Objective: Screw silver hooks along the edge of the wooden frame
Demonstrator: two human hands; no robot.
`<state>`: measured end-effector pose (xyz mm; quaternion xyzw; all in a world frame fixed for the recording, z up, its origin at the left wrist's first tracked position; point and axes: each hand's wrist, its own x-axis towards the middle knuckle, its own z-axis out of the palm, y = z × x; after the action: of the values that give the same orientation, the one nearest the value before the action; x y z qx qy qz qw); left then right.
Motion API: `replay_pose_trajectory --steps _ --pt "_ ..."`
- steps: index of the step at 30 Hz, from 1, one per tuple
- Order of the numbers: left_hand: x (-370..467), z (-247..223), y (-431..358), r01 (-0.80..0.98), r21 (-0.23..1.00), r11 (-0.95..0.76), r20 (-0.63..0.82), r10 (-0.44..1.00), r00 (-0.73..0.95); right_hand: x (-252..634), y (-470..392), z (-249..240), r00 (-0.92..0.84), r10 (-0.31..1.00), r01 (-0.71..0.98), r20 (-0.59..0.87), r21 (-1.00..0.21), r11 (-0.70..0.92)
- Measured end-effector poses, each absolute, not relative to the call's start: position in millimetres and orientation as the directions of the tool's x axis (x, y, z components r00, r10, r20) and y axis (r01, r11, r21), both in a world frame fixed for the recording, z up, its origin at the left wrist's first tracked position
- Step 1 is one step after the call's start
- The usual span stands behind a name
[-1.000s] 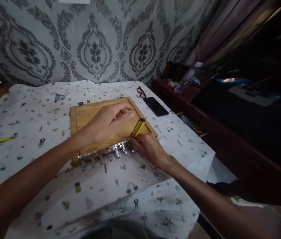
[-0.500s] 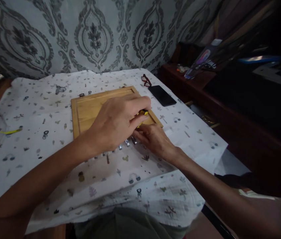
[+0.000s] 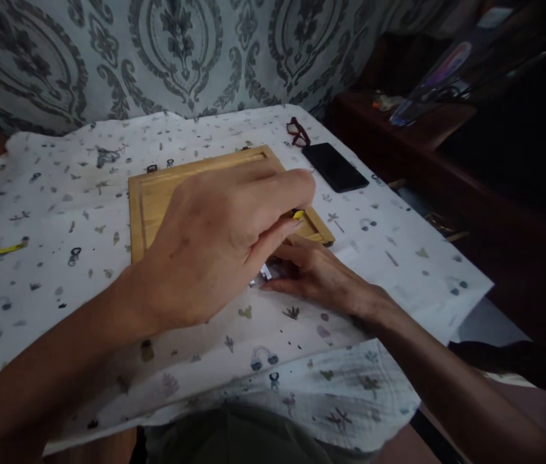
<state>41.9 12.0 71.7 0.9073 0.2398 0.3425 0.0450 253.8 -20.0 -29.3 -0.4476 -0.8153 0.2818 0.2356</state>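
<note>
My left hand [image 3: 224,225] is closed above the near right part of a wooden board [image 3: 156,200] with a grooved border. Between its thumb and index finger a small yellow-and-black object [image 3: 298,214] shows; the hand hides most of it. Just below and to the right, my right hand [image 3: 309,267] has its thumb and fingers curled at the board's near edge. Small shiny silver pieces [image 3: 263,273] lie at its fingertips, partly covered by both hands. What the right fingers grip, if anything, I cannot make out.
A black phone [image 3: 334,167] and dark red glasses [image 3: 298,132] lie right of the board on the patterned white cloth [image 3: 103,225]. A yellow strip [image 3: 4,249] lies at the left. Beyond the table's right edge, a clear bottle [image 3: 430,84] stands on dark red furniture.
The view has moved closer and tilted slightly. My left hand keeps its pinch on the yellow-and-black object. The right thumb now sits lower, apart from the fingers, beside the silver pieces.
</note>
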Motion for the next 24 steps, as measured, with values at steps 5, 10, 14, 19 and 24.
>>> replay_pose_trajectory --steps 5,10,14,19,24 --pt "43.3 71.3 12.6 0.411 0.233 -0.881 0.618 0.461 0.636 255.9 -18.0 -31.8 -0.49 0.864 0.563 0.115 -0.715 0.415" --pt "42.8 70.1 12.3 0.386 0.207 -0.899 0.645 0.422 0.637 252.3 -14.6 -24.9 -0.468 0.883 0.598 0.036 -0.723 0.346" --pt "42.6 69.5 12.2 0.414 0.238 -0.879 0.62 0.465 0.631 248.7 -11.0 -16.0 -0.489 0.871 0.649 -0.05 -0.689 0.324" --pt "42.3 67.9 15.1 0.368 0.307 -0.878 0.605 0.478 0.637 247.0 -8.7 -14.1 -0.482 0.876 0.694 -0.027 -0.622 0.363" --pt "42.7 69.2 13.6 0.385 0.282 -0.879 0.599 0.475 0.644 246.6 -6.6 -13.9 -0.466 0.884 0.702 -0.025 -0.619 0.352"
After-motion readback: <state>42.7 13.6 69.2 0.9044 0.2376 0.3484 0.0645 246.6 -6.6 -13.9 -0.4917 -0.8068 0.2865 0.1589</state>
